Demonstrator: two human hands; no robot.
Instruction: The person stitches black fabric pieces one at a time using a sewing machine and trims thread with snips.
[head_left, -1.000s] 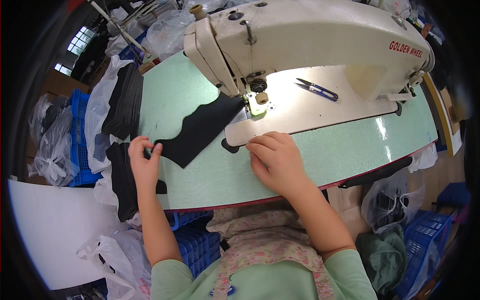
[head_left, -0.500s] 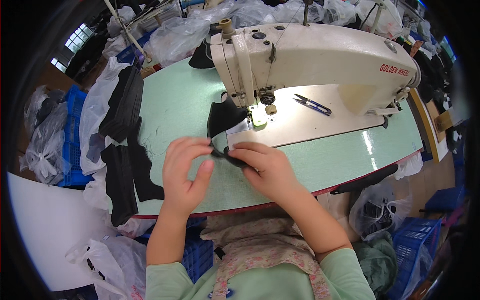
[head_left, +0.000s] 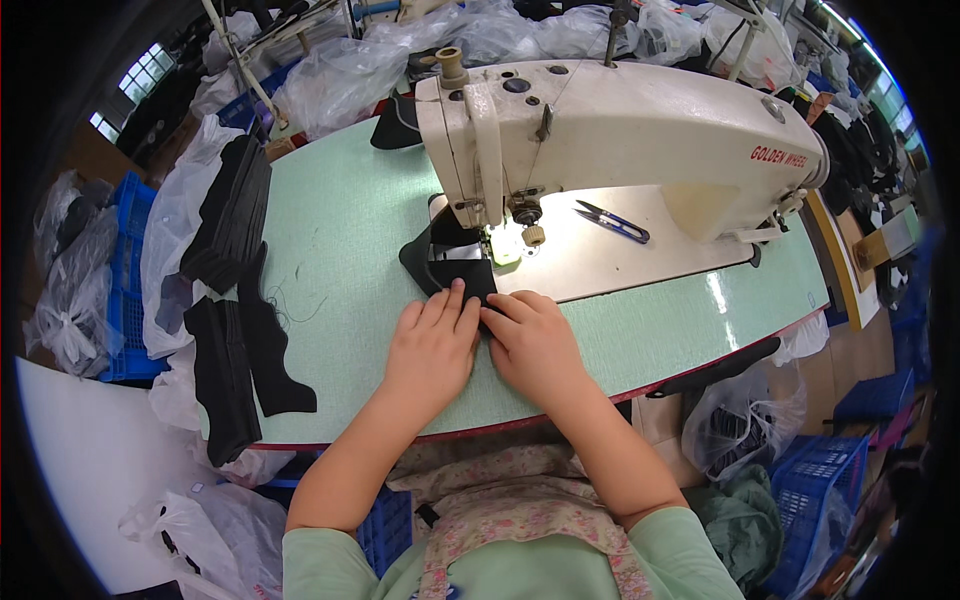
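A black fabric piece (head_left: pixel 468 280) lies on the bed at the needle end of the white sewing machine (head_left: pixel 640 125), partly under its presser foot. My left hand (head_left: pixel 432 345) rests on its near edge, fingers stretched out flat on the cloth. Beside it, my right hand (head_left: pixel 538 348) is closed at the right corner of the same piece, thumb tucked in close to the index finger. The cloth under the fingertips is hidden. Dark-handled thread snips (head_left: pixel 615 222) lie on the machine bed to the right.
Stacked black cut pieces (head_left: pixel 228 215) and more black pieces (head_left: pixel 225 370) lie along the table's left side. Another black piece (head_left: pixel 398 122) sits behind the machine head. Loose thread (head_left: pixel 292 300) lies on the green table (head_left: pixel 350 220). Blue crates (head_left: pixel 815 500) stand below at right.
The black piece, earlier curled up between the hands, now lies flatter by the presser foot. My left hand has moved right and come down onto it; the right has shifted slightly.
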